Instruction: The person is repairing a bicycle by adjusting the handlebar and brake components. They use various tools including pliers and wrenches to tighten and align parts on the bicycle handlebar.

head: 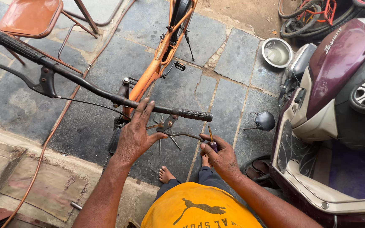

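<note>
Stone-slab floor [233, 55] lies under an orange bicycle [157, 63]. Its black handlebar [106, 93] crosses the frame; the left hand [134, 135], fingers spread, touches it near the brake lever [178, 128]. Just beside, the right hand [220, 158] is closed around a screwdriver [211, 137], tip toward the lever. A scooter [339, 105] stands nearby.

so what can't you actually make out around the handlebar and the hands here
- Head view: the tip of the purple-handled screwdriver in the right hand is too thin to tell its type.
- The clamp of the right black brake lever is partly hidden by the left hand.
- The front wheel of the orange bicycle frame is hidden below the black handlebar and the left forearm.
- The maroon scooter is cut off by the right edge.
</note>
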